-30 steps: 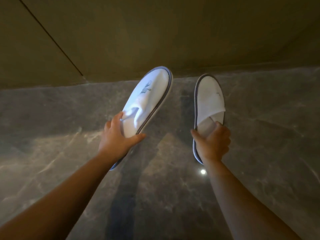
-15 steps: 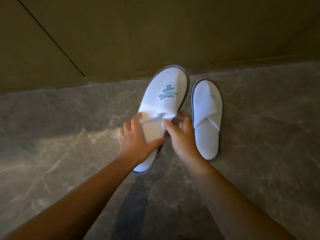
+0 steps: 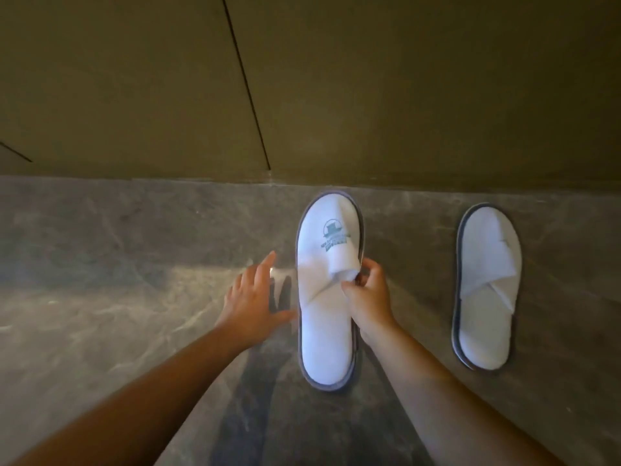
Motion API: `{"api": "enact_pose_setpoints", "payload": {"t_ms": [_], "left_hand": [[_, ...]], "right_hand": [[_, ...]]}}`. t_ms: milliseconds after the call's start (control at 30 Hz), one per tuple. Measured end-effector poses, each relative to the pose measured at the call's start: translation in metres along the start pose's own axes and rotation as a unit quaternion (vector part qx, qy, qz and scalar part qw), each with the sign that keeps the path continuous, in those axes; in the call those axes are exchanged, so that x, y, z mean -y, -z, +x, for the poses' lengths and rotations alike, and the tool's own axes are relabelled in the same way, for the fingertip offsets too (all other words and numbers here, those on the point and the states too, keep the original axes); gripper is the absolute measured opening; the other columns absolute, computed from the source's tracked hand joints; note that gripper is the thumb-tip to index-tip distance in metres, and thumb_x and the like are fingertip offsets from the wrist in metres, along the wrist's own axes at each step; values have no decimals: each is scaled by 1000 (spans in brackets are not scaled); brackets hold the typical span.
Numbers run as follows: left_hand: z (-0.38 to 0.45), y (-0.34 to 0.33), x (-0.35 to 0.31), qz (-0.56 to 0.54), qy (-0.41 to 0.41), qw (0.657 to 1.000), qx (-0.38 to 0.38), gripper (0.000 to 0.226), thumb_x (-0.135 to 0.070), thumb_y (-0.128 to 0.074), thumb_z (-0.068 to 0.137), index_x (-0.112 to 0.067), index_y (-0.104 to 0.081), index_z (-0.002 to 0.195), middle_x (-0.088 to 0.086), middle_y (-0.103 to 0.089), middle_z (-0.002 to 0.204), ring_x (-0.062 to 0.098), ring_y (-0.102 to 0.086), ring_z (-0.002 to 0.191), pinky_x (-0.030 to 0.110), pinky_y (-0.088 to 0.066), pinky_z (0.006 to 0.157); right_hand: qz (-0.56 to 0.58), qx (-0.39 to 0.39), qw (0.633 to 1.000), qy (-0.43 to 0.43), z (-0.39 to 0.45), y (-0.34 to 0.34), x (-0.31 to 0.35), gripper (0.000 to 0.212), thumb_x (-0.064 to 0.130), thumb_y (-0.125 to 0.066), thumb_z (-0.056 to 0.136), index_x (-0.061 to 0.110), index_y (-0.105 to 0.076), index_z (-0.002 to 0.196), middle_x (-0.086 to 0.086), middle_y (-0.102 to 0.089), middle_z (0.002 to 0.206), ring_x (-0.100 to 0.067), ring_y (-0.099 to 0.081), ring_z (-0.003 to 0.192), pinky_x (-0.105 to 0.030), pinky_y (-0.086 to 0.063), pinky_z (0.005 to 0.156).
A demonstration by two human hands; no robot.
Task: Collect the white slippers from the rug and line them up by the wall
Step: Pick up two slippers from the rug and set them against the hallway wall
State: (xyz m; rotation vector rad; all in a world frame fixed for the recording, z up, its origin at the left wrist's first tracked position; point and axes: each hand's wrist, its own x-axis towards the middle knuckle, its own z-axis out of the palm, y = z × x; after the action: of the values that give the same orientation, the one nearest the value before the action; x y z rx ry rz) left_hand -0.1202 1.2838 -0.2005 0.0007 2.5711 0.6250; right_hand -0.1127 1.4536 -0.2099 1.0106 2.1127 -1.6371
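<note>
Two fingers of the right hand (image 3: 368,295) pinch the logo slipper (image 3: 327,290) by its strap; the left hand (image 3: 250,299) hovers open. The plain slipper (image 3: 485,287) lies well right. Both toes near the wall (image 3: 369,95). Tugging the strap could skew it.

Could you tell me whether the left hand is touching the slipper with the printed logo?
Apart. The head view shows bare floor and shadow between the open left hand and the logo slipper, which only the right hand pinches.
</note>
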Motion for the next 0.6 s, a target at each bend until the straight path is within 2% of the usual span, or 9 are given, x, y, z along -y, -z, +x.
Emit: {"api": "enact_pose_setpoints", "payload": {"t_ms": [167, 267, 367, 467, 533, 600], "left_hand": [[11, -7, 42, 52, 15, 998, 20, 102, -54, -65, 66, -26, -1, 140, 6, -6, 154, 32, -7, 140, 51, -15, 112], [23, -12, 56, 99, 9, 994, 40, 105, -58, -64, 65, -27, 3, 140, 7, 5, 154, 32, 5, 141, 51, -9, 114], [30, -15, 63, 144, 3, 988, 55, 105, -57, -64, 66, -26, 4, 140, 9, 8, 154, 33, 9, 140, 50, -7, 114], [30, -18, 68, 158, -13, 986, 49, 103, -57, -62, 67, -26, 4, 140, 9, 8, 154, 34, 9, 140, 50, -7, 114], [29, -18, 72, 164, -26, 985, 44, 101, -59, -60, 68, -28, 4, 140, 8, 8, 154, 33, 8, 141, 50, -7, 114], [29, -17, 76, 167, -36, 984, 40, 99, -60, -59, 68, -29, 3, 140, 7, 7, 155, 32, 7, 141, 50, -8, 114]], "right_hand": [[-31, -12, 999, 0, 12, -30, -19, 36, 26, -54, 84, 20, -43, 118, -10, -59, 118, -21, -57, 94, -38, -52, 78], [-95, -38, 993, 55, 15, -36, -14, 38, 25, -56, 83, 15, -43, 117, -12, -54, 121, -24, -55, 103, -40, -50, 84], [-181, -70, 975, 107, 4, -35, -12, 62, 27, -65, 77, 13, -34, 129, -13, -43, 133, -29, -43, 120, -48, -40, 101], [-276, -67, 953, 108, -21, -42, -27, 88, 36, -71, 67, 14, -21, 137, -15, -32, 142, -32, -32, 128, -43, -29, 107], [-364, -40, 925, 98, -37, -52, -40, 98, 47, -68, 66, 17, -11, 140, -15, -19, 149, -31, -25, 133, -40, -25, 108], [-404, -35, 908, 104, -42, -61, -50, 99, 47, -67, 67, 15, -11, 141, -19, -11, 151, -34, -20, 135, -43, -22, 109]]}}
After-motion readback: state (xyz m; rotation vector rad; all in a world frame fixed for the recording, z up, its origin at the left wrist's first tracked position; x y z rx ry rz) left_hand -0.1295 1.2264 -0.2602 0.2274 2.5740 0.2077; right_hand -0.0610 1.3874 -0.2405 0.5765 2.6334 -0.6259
